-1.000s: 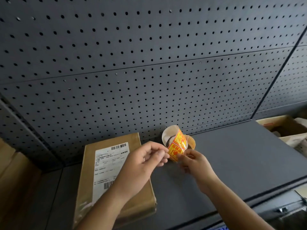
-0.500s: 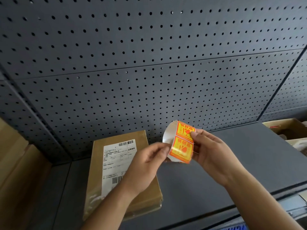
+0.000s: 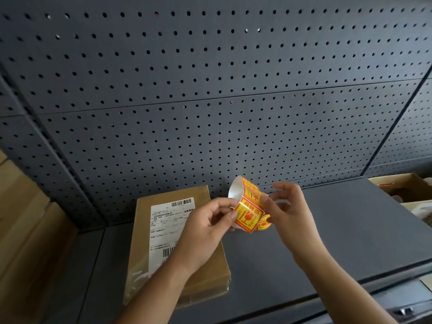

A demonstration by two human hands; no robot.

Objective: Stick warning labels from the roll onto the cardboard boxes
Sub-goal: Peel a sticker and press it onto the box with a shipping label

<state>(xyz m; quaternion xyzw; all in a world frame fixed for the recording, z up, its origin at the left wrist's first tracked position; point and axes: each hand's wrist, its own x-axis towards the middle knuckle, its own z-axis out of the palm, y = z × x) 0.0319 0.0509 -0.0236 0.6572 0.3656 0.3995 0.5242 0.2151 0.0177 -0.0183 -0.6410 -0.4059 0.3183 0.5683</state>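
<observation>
This looks like a parcel packing station in a stockroom. A dark grey perforated metal pegboard wall (image 3: 210, 78) backs a dark grey desk (image 3: 350, 230). Below the wall lies a flat brown cardboard parcel (image 3: 210, 265) with a white barcoded shipping label, and plain brown cartons (image 3: 23, 218) are stacked to its left.

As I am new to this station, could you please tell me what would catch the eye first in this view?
The bright orange-and-yellow roll of warning labels stands out, held up at centre above the dark shelf, pinched between the left hand and the right hand. Left of it a flat cardboard box with a white shipping label lies on the shelf, and a dark pegboard wall fills the background.
</observation>
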